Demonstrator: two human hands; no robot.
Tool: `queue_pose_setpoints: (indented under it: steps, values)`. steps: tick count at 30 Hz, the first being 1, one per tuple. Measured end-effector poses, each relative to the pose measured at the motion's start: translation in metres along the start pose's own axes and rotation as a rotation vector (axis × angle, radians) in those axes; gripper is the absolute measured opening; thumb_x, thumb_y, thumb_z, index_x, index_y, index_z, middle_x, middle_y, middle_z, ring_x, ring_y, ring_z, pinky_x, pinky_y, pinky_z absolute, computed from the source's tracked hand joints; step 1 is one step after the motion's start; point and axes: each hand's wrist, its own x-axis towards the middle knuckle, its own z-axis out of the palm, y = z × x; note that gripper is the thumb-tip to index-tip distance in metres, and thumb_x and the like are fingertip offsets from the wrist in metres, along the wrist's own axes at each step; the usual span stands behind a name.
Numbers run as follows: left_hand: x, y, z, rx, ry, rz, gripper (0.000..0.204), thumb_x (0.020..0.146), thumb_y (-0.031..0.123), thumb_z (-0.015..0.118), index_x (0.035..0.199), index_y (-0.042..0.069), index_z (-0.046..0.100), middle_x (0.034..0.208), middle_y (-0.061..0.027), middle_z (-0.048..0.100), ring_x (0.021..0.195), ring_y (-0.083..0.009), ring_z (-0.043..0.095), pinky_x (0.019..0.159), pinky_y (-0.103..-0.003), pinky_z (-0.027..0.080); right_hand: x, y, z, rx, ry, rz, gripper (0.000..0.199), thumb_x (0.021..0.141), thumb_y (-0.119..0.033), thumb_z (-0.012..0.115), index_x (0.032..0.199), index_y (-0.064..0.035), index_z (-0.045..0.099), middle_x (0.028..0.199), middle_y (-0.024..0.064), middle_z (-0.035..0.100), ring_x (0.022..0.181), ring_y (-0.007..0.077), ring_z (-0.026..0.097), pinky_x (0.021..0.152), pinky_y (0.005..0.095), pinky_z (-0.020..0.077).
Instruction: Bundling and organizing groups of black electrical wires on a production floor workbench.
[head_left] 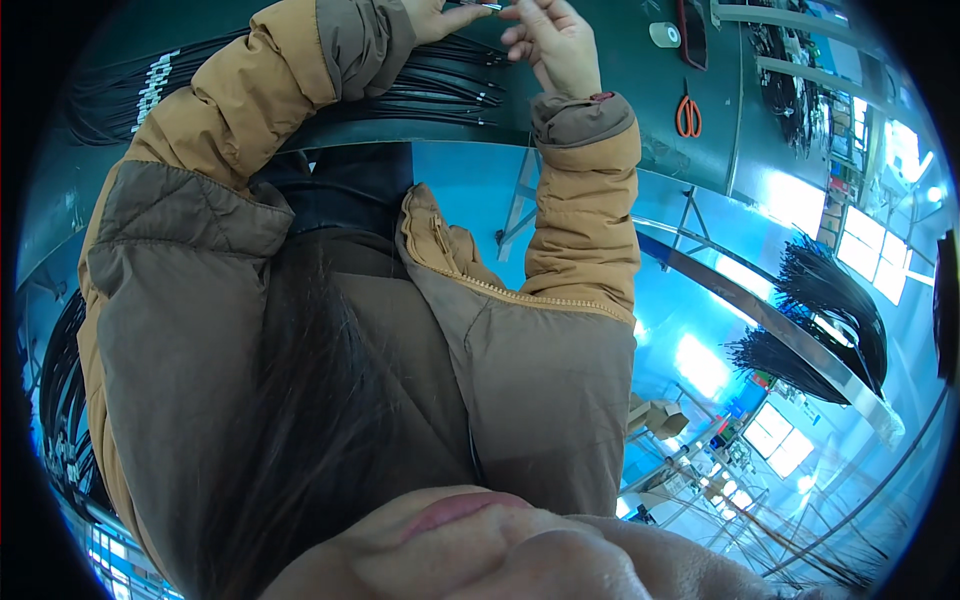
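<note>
At the top edge of the picture, my left hand (432,18) is closed, with thumb and fingers pinching a small shiny metal piece (487,5). My right hand (556,42) is just beside it, its fingers curled in toward the end of that piece. The picture's edge cuts off part of both hands, and whatever the right fingertips hold is hidden. Below them, a bundle of thin black cables (425,95) lies on the dark green tabletop (640,140), with small metal tips pointing right. More cables (100,100) with pale ends rest by my left sleeve.
Orange-handled scissors (688,117) lie to the right of my right hand. Beyond them are a white roll (664,35) and a dark, red-rimmed flat object (692,35). Black cable bundles (835,290) hang over a metal rail (760,310) at the right. Cardboard boxes (660,418) stand farther off.
</note>
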Motion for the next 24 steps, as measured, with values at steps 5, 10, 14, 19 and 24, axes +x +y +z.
queue_pose_setpoints:
  steps: [5,10,14,19,24]
  values:
    - [-0.002,0.0,0.009,-0.011,0.069,-0.003,0.01,0.077,0.01,0.066,0.081,0.004,0.06,0.081,-0.0151,0.055,0.071,-0.0319,0.057,0.062,-0.037,0.048,-0.002,0.003,0.005,-0.289,-0.076,-0.038,0.013,0.09,-0.013,0.059,0.087,-0.0006,0.061,0.063,0.0014,0.055,0.049,0.007,0.047,0.046,0.0206,0.0372]
    - [-0.002,-0.006,0.005,0.01,-0.006,-0.034,0.009,0.078,0.007,0.064,0.082,0.003,0.058,0.083,-0.0154,0.053,0.071,-0.0328,0.056,0.061,-0.037,0.048,-0.001,0.004,0.012,-0.303,-0.04,-0.107,0.014,0.09,-0.014,0.059,0.083,-0.0014,0.06,0.063,0.0009,0.054,0.049,0.0066,0.047,0.045,0.0211,0.0374]
    - [-0.003,-0.001,0.005,-0.075,0.098,-0.093,0.009,0.079,0.008,0.064,0.081,0.002,0.057,0.081,-0.0165,0.054,0.074,-0.0337,0.057,0.063,-0.039,0.048,0.0,0.003,0.017,-0.321,-0.003,-0.105,0.014,0.089,-0.013,0.059,0.081,-0.0019,0.059,0.062,0.0005,0.054,0.049,0.0062,0.046,0.045,0.0213,0.0375]
    - [0.0,-0.008,-0.004,-0.023,0.037,-0.054,0.011,0.079,0.009,0.064,0.081,0.002,0.057,0.08,-0.0169,0.055,0.074,-0.0325,0.057,0.065,-0.038,0.047,0.003,0.009,0.021,-0.351,0.047,-0.207,0.012,0.089,-0.011,0.058,0.08,-0.0022,0.058,0.061,0.0,0.052,0.048,0.0055,0.046,0.044,0.0209,0.037]
    - [-0.001,-0.013,-0.016,0.07,-0.086,-0.01,0.011,0.079,0.01,0.065,0.08,0.002,0.057,0.076,-0.0167,0.058,0.071,-0.0321,0.058,0.063,-0.037,0.047,0.008,0.019,0.022,-0.343,0.061,-0.269,0.012,0.09,-0.009,0.056,0.08,-0.0022,0.056,0.061,-0.0007,0.05,0.048,0.0051,0.044,0.044,0.0208,0.0363]
